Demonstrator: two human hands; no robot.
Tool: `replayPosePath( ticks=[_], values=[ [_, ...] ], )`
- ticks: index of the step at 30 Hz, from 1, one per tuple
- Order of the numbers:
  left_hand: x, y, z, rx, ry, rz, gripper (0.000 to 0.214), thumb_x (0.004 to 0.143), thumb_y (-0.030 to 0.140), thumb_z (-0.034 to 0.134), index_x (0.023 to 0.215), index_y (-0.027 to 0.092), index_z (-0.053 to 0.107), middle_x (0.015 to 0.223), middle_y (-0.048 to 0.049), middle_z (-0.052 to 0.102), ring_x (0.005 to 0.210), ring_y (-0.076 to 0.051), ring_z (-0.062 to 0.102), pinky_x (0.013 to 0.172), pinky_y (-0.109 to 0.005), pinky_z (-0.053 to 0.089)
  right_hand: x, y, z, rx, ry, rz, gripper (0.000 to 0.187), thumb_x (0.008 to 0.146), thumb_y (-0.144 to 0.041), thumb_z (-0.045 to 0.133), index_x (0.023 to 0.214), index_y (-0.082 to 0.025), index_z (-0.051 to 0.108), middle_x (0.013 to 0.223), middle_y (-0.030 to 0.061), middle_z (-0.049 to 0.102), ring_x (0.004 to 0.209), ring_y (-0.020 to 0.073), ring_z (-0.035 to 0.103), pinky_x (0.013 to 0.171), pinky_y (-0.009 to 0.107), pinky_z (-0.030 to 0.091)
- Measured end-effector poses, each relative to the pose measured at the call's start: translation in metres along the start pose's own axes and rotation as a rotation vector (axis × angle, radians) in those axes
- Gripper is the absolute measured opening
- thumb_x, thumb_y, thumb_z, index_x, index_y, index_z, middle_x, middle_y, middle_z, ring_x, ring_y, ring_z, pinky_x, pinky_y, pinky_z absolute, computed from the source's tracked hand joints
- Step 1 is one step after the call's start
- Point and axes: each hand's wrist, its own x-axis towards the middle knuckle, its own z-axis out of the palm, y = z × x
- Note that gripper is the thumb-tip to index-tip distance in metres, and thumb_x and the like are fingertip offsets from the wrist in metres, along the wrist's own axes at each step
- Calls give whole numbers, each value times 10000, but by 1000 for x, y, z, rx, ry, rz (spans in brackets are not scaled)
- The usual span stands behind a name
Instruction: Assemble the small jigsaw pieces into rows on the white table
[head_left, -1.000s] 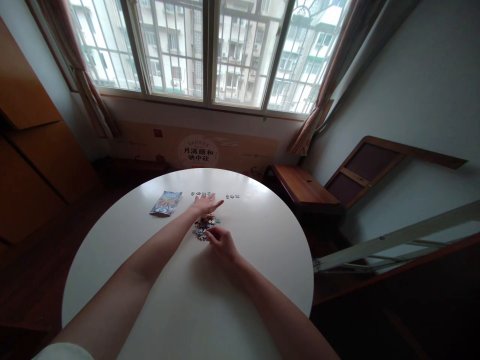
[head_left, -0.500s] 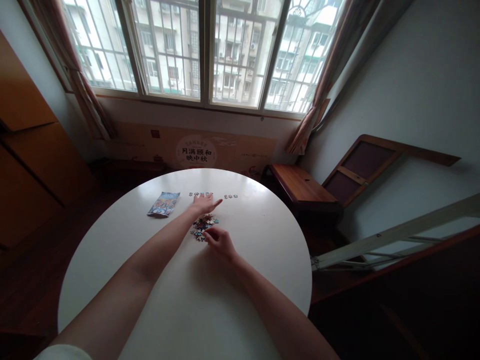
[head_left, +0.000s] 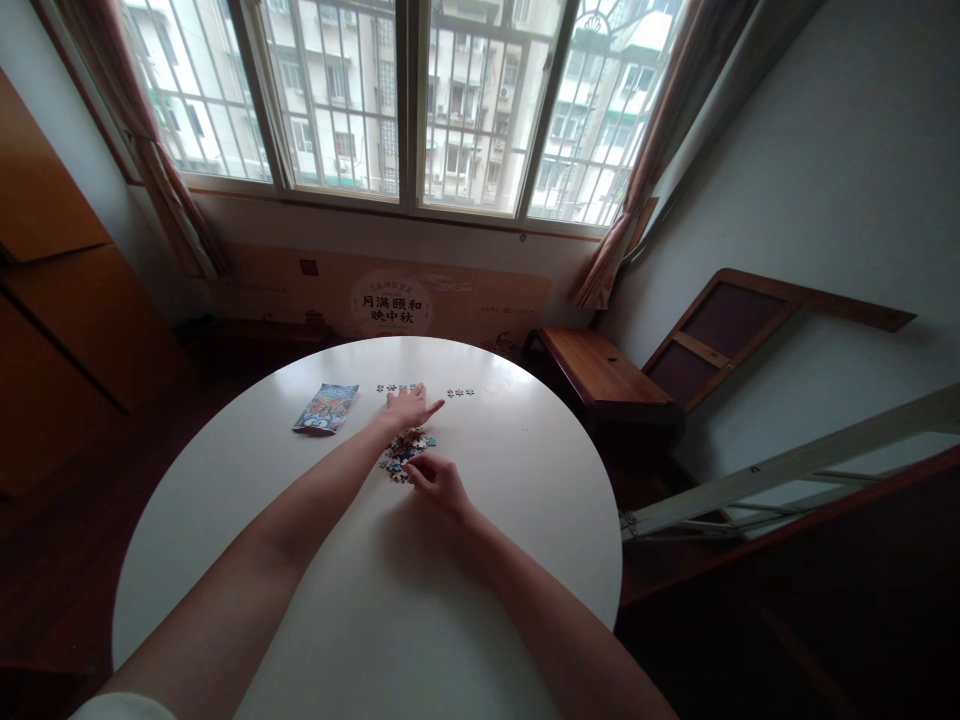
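Observation:
A small heap of coloured jigsaw pieces (head_left: 406, 447) lies near the far side of a round white table (head_left: 517, 500). My left hand (head_left: 409, 407) reaches past the heap and lies flat with fingers stretched out, over a short row of joined pieces (head_left: 390, 388). My right hand (head_left: 438, 482) rests at the heap's near edge, its fingers curled and pinched together at the pieces; what they hold is too small to make out. A second short row of pieces (head_left: 460, 393) lies just right of the left hand.
A printed puzzle packet (head_left: 326, 408) lies on the table left of the hands. Behind the table are a window, a printed cardboard panel (head_left: 390, 300) and a wooden bench (head_left: 600, 368). A wooden frame (head_left: 735, 330) and a white ladder (head_left: 787, 470) lean at the right.
Both hands stay in place at the pieces. Only the view has drifted slightly.

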Motion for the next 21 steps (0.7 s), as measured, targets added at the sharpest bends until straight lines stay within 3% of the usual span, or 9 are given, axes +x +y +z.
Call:
replayPosePath(
  ticks=[2,4,7,14,21],
  values=[
    [-7,-1,-3,-55,157,4,632,865,597,306,1296,168,477,1339,-165,470,1128,-316,507,887,-417,398,0,1,0,-4,6,5,211,814,-314,545,793,-146,670,646,15,608,570,124,517,544,222,405],
    [-15,-4,-5,-103,323,-25,492,906,480,303,1105,161,619,1162,-145,598,971,-261,596,794,-333,424,-1,1,1,-15,18,6,212,817,-314,540,792,-148,670,645,14,605,572,124,515,548,223,406],
    [-32,-16,-7,-130,392,-96,408,881,357,353,750,154,681,808,-124,670,791,-243,624,651,-285,401,0,-1,2,-53,39,0,208,815,-312,540,790,-152,671,646,13,599,579,123,509,550,220,404],
    [-80,-54,-2,-312,439,-228,277,724,285,467,472,172,463,491,-1,456,505,-129,439,499,-241,251,5,-9,-3,-199,114,5,208,818,-287,514,762,-156,666,663,17,627,568,117,519,574,220,413],
    [-116,-60,-5,-477,561,-68,318,696,275,435,472,187,227,473,40,230,481,-87,280,487,-230,219,9,-9,-17,-364,208,144,198,818,-242,483,900,-197,657,692,6,639,595,133,556,595,233,418]
  ],
)
